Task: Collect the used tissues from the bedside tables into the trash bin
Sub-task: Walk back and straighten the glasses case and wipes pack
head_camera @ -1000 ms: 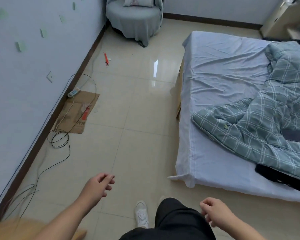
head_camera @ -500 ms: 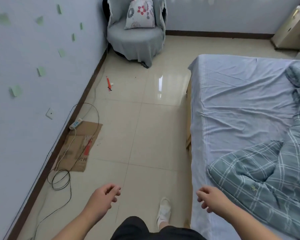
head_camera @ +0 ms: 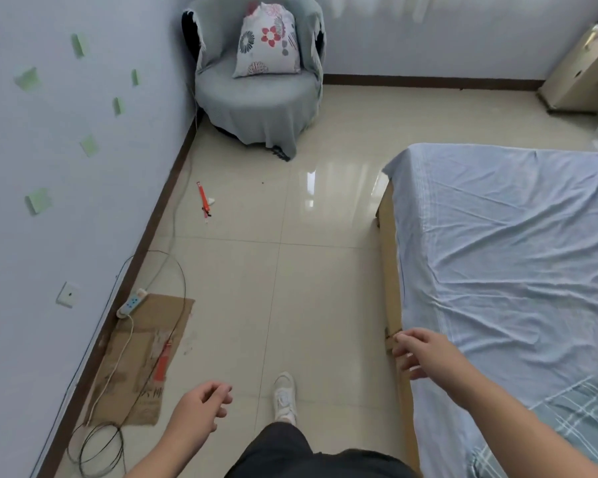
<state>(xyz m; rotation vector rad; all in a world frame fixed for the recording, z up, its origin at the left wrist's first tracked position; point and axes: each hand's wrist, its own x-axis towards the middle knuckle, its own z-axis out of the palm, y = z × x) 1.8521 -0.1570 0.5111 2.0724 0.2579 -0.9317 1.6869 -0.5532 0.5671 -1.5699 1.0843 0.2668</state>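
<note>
No tissue, bedside table or trash bin shows in the head view. My left hand (head_camera: pixel 201 407) hangs low over the tiled floor with its fingers loosely curled and nothing in it. My right hand (head_camera: pixel 423 350) is raised beside the near edge of the bed (head_camera: pixel 497 257), fingers apart and empty. A small white scrap (head_camera: pixel 210 201) lies on the floor by a red stick; I cannot tell what it is.
A covered round armchair (head_camera: pixel 256 98) with a floral pillow stands in the far corner. A flat cardboard sheet (head_camera: pixel 145 357), a power strip (head_camera: pixel 132 302) and coiled black cable (head_camera: pixel 95 446) lie along the left wall. A beige unit (head_camera: pixel 580 74) stands far right. My white shoe (head_camera: pixel 284 396) is on the tiles.
The view has moved forward and lifted toward the armchair. The plaid quilt has slid mostly out of view at the right. My right hand has risen next to the bed's edge.
</note>
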